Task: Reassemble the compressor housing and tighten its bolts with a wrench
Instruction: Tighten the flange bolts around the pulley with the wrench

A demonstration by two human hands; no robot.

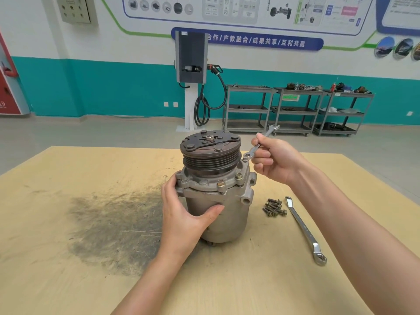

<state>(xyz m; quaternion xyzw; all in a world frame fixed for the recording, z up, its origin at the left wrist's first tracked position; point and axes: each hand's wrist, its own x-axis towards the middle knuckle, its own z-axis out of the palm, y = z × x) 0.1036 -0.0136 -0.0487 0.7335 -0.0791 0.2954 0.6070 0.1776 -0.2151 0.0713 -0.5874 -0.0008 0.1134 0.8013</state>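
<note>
Right hand (273,161) pinches a small silver combination wrench (261,143) mid-shaft, ring end seated on a bolt (245,158) at the flange's right rear. Left hand (181,214) wraps the grey cast-aluminium compressor housing (223,214), thumb across its front. Compressor stands upright, black grooved pulley (210,153) on top, mid-table on pale wooden tabletop (68,269). Just right: loose flanged bolts (274,207), then a long silver offset ring spanner (305,230) lying flat.
</note>
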